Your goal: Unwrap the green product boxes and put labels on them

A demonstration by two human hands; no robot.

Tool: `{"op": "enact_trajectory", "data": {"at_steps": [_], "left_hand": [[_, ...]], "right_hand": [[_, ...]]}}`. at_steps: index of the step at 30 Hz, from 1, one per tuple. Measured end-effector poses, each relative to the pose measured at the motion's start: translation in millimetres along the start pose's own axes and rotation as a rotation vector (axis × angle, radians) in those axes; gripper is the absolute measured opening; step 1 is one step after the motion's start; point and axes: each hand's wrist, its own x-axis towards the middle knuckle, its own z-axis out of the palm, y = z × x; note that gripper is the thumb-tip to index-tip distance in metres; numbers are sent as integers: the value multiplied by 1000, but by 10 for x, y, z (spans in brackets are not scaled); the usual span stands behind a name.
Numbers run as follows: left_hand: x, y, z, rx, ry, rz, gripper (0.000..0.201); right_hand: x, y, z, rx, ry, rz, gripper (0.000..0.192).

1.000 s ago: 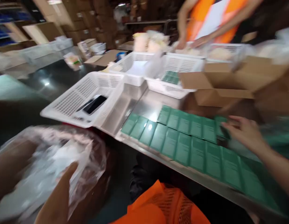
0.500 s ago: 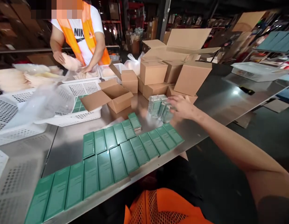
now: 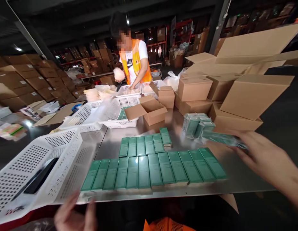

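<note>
My right hand (image 3: pixel 261 154) grips one end of a green box in clear plastic wrap (image 3: pixel 218 138), held low over the metal table at the right. Beside its far end stands a bundle of plastic-wrapped green boxes (image 3: pixel 197 123). My left hand (image 3: pixel 75 213) is at the table's front edge, fingers apart and holding nothing. Close to it begins a long front row of flat green boxes (image 3: pixel 144 171), lying side by side. Behind that lies a shorter row of green boxes (image 3: pixel 141 146), with a slightly raised green box (image 3: pixel 165 137) at its right end.
An open carton (image 3: pixel 153 110) and stacked cardboard boxes (image 3: pixel 194 89) stand behind the green boxes. At left, a white basket (image 3: pixel 67 141) holds a dark flat object (image 3: pixel 41 176). Further back, a co-worker in an orange vest (image 3: pixel 139 53) handles pale items over white baskets.
My right hand has drawn a wrapped green box rightward from the bundle. My left hand has come into view at the lower left. The view has swung left.
</note>
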Motion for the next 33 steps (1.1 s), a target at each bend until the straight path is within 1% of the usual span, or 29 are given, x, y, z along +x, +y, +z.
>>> {"op": "enact_trajectory", "data": {"at_steps": [1,2,3,4,5,6,7,8,9,10,11,13,15,18,19,21,22,23,24,25,27,28,29,30,31,33], "left_hand": [[-134,84,182,-77,-58,53,28],[-267,198,407,-191,-275,39,30],[-392,336,654,-327,-489,-57,41],[-503,487,903,-521,-637,-186,59],[-594,640,1131,-727,-691,-334,75],[-662,781,1322,-889,-733,-497,78],[-706,899,1463,-983,-728,-646,76],[-726,988,1552,-1032,-697,-775,72],[-728,1045,1594,-1032,-662,-872,67],[-717,1072,1596,-1004,-623,-933,64],[-703,1076,1571,-971,-591,-966,64],[-699,1045,1486,-920,-572,-989,67],[-764,1006,1409,-896,-606,-1036,67],[-943,973,1365,-889,-712,-1136,61],[-993,965,1363,-891,-738,-1156,60],[-1043,945,1356,-889,-757,-1158,61],[-1041,931,1345,-882,-769,-1144,62],[-1025,916,1328,-867,-795,-1122,62],[-1002,901,1305,-848,-839,-1094,62],[-977,888,1280,-821,-903,-1062,60],[-948,872,1231,-757,-1081,-999,57],[-950,866,1211,-727,-1161,-961,55],[-961,861,1193,-700,-1215,-917,54],[-980,854,1178,-681,-1240,-889,54],[-1002,842,1165,-667,-1244,-887,54],[-1034,804,1139,-622,-1232,-936,49]], "right_hand": [[-95,-191,-91,-14,120,94,47],[-197,-415,-144,-11,293,210,51],[-303,-660,-149,31,402,284,57],[-411,-909,-103,140,421,302,61],[-519,-1147,-11,288,418,260,58],[-627,-1360,118,451,316,213,53],[-730,-1539,268,576,253,170,50],[-827,-1678,422,650,195,122,49],[-915,-1779,564,705,137,60,51],[-993,-1845,683,748,99,-1,56],[-1060,-1885,773,779,68,-54,58],[-1160,-1913,871,811,43,-112,58],[-1208,-1916,897,811,80,-105,63],[-1191,-1918,894,779,214,-28,68],[-1166,-1913,891,776,254,-9,68],[-1092,-1878,873,808,263,-6,60],[-1044,-1846,856,847,232,0,52],[-990,-1806,832,892,186,31,44],[-932,-1761,802,945,129,80,40],[-872,-1717,766,1000,61,144,44],[-753,-1646,689,1095,-97,287,56],[-694,-1622,652,1134,-185,338,55],[-633,-1603,619,1166,-248,372,51],[-566,-1584,593,1178,-285,403,45],[-486,-1557,575,1171,-278,433,40],[-268,-1456,578,1122,-167,481,38]]}}
